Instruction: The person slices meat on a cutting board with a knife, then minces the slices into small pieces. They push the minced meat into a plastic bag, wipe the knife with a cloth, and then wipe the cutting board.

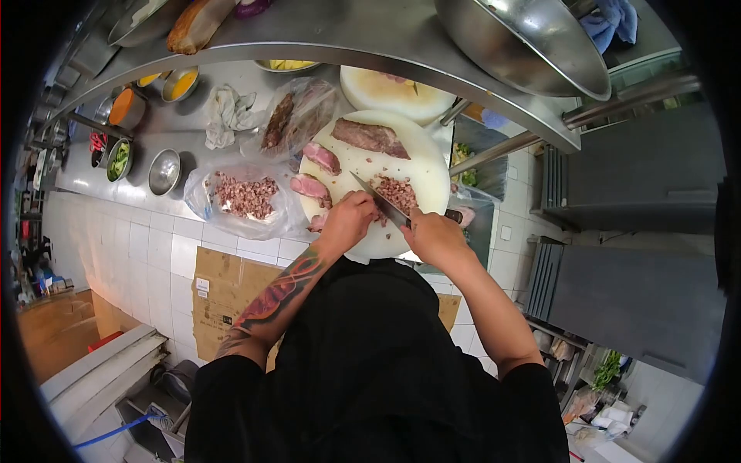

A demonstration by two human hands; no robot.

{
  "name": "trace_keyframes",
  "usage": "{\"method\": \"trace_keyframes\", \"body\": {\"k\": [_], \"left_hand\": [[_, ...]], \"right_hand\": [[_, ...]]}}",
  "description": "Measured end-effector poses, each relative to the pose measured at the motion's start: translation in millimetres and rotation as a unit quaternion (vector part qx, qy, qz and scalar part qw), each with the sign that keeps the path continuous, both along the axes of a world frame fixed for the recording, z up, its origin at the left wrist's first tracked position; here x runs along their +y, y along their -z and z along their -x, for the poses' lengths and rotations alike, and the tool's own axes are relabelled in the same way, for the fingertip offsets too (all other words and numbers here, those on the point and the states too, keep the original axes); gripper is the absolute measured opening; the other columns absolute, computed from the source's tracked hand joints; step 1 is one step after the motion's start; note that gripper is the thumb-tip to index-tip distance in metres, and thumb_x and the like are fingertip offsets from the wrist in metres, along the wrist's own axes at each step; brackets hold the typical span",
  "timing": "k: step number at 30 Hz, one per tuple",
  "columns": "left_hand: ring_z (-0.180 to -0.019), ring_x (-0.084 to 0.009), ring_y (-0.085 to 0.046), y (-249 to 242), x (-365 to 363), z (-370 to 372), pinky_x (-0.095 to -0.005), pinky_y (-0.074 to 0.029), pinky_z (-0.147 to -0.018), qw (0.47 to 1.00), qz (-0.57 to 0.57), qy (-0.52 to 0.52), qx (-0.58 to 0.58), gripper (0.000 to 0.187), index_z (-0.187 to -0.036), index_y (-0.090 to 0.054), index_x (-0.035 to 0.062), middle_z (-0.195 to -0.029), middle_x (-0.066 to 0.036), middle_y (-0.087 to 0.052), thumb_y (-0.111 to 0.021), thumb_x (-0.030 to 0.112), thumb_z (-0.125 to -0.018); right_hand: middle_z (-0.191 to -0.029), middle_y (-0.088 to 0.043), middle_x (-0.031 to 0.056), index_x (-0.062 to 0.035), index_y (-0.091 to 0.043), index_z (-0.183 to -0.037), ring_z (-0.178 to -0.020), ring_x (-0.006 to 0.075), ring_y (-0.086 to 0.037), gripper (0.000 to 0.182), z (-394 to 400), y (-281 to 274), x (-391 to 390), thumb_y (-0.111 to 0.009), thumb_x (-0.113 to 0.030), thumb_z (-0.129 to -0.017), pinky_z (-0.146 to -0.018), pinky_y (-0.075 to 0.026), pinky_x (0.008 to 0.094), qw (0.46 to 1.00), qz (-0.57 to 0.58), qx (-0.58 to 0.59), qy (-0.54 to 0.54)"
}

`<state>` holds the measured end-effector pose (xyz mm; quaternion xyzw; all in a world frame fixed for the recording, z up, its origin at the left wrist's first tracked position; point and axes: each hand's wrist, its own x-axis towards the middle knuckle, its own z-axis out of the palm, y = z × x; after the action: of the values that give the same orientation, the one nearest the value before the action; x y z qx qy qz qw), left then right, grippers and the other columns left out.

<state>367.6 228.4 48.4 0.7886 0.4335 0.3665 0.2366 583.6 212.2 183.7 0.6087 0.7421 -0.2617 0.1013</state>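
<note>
A round white cutting board lies in front of me. My right hand is closed around a knife, its blade slanting across the board towards the upper left. Close beside the blade, my left hand presses down with curled fingers; what lies under them is mostly hidden. Diced meat is heaped just beyond the blade. A long browned piece of meat rests at the board's far side. Along the left edge are pink-cut meat pieces, including one chunk and another.
Left of the board, a plastic bag holds more diced meat. Another bag with dark meat lies behind it. A metal bowl and a crumpled cloth are further left. Overhead, a steel shelf carries a large metal bowl.
</note>
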Motion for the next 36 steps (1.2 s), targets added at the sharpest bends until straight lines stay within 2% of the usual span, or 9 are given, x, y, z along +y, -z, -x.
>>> {"method": "trace_keyframes", "body": {"k": [6, 9, 11, 12, 14, 21, 31, 34, 36], "left_hand": [[-0.098, -0.0345, -0.072, 3, -1, 4, -0.0451, -0.060, -0.087, 0.999, 0.042, -0.001, 0.002, 0.011, -0.087, -0.076, 0.0068, -0.101, -0.008, -0.072, -0.077, -0.003, -0.082], [-0.104, -0.0364, -0.069, -8, -4, 0, -0.0463, -0.059, -0.091, 0.998, 0.066, 0.025, -0.001, 0.016, -0.097, -0.074, 0.0042, -0.109, -0.011, -0.069, -0.082, 0.003, -0.083], [-0.109, -0.0397, -0.065, -20, -15, -3, -0.0483, -0.055, -0.095, 0.998, 0.066, 0.008, 0.017, 0.035, -0.108, -0.068, 0.0044, -0.113, -0.016, -0.064, -0.090, 0.011, -0.082], [-0.109, -0.0397, -0.065, -20, -20, -6, -0.0483, -0.055, -0.095, 0.998, 0.067, 0.003, 0.017, 0.035, -0.108, -0.068, 0.0044, -0.113, -0.016, -0.064, -0.090, 0.011, -0.082], [-0.114, -0.0410, -0.061, -22, -25, -18, -0.0493, -0.053, -0.098, 0.995, 0.077, 0.010, 0.060, 0.049, -0.112, -0.062, 0.0049, -0.116, -0.017, -0.059, -0.095, 0.016, -0.078], [-0.112, -0.0388, -0.064, -17, -14, -22, -0.0471, -0.055, -0.096, 0.998, 0.066, -0.007, 0.011, 0.040, -0.110, -0.065, 0.0030, -0.116, -0.015, -0.061, -0.091, 0.006, -0.080], [-0.109, -0.0369, -0.069, -11, -12, -16, -0.0464, -0.059, -0.090, 0.998, 0.023, 0.012, 0.060, 0.027, -0.109, -0.071, 0.0045, -0.116, -0.013, -0.067, -0.084, 0.006, -0.085], [-0.110, -0.0318, -0.069, -3, -12, -16, -0.0439, -0.060, -0.090, 0.997, 0.023, 0.000, 0.078, 0.024, -0.109, -0.072, 0.0073, -0.115, -0.009, -0.067, -0.082, 0.014, -0.088], [-0.104, -0.0322, -0.072, -3, -14, -18, -0.0432, -0.060, -0.088, 0.998, 0.006, -0.024, 0.059, 0.016, -0.099, -0.075, 0.0052, -0.108, -0.009, -0.071, -0.083, 0.009, -0.086]], "right_hand": [[-0.101, -0.079, 0.0254, -0.0001, -0.069, -0.115, -0.098, 0.0457, -0.077, 0.040, 7, 27, 7, -0.064, -0.039, -0.107, -0.088, -0.060, 0.0554, 1.000, 0.009, -0.008, 0.024], [-0.101, -0.079, 0.0253, -0.0004, -0.068, -0.119, -0.098, 0.0456, -0.077, 0.043, -8, 21, 9, -0.063, -0.042, -0.107, -0.087, -0.060, 0.0556, 0.998, 0.030, 0.008, 0.046], [-0.095, -0.078, 0.0253, -0.0025, -0.066, -0.119, -0.093, 0.0463, -0.076, 0.042, -20, 17, 4, -0.065, -0.042, -0.107, -0.082, -0.059, 0.0570, 0.996, 0.023, 0.028, 0.077], [-0.095, -0.078, 0.0253, -0.0025, -0.066, -0.119, -0.093, 0.0463, -0.076, 0.042, -25, 18, -2, -0.065, -0.042, -0.107, -0.082, -0.059, 0.0570, 0.997, 0.024, 0.029, 0.072], [-0.086, -0.076, 0.0244, -0.0026, -0.065, -0.114, -0.085, 0.0476, -0.075, 0.038, -35, 26, -15, -0.066, -0.039, -0.106, -0.077, -0.059, 0.0579, 0.994, -0.045, 0.060, 0.082], [-0.079, -0.075, 0.0238, -0.0015, -0.063, -0.107, -0.075, 0.0472, -0.074, 0.032, -36, 36, -43, -0.065, -0.033, -0.107, -0.070, -0.058, 0.0585, 0.983, -0.137, 0.100, 0.069], [-0.077, -0.075, 0.0220, 0.0015, -0.063, -0.102, -0.074, 0.0426, -0.077, 0.030, -18, -3, -44, -0.062, -0.028, -0.108, -0.071, -0.059, 0.0548, 0.993, -0.115, 0.025, -0.019], [-0.078, -0.076, 0.0223, 0.0025, -0.064, -0.103, -0.077, 0.0421, -0.077, 0.031, -13, -21, -39, -0.061, -0.027, -0.108, -0.072, -0.060, 0.0544, 0.996, -0.086, 0.009, -0.025], [-0.079, -0.076, 0.0226, 0.0032, -0.064, -0.103, -0.078, 0.0422, -0.078, 0.031, -11, -11, -38, -0.061, -0.027, -0.108, -0.072, -0.060, 0.0547, 0.998, -0.064, -0.004, -0.021]]}}
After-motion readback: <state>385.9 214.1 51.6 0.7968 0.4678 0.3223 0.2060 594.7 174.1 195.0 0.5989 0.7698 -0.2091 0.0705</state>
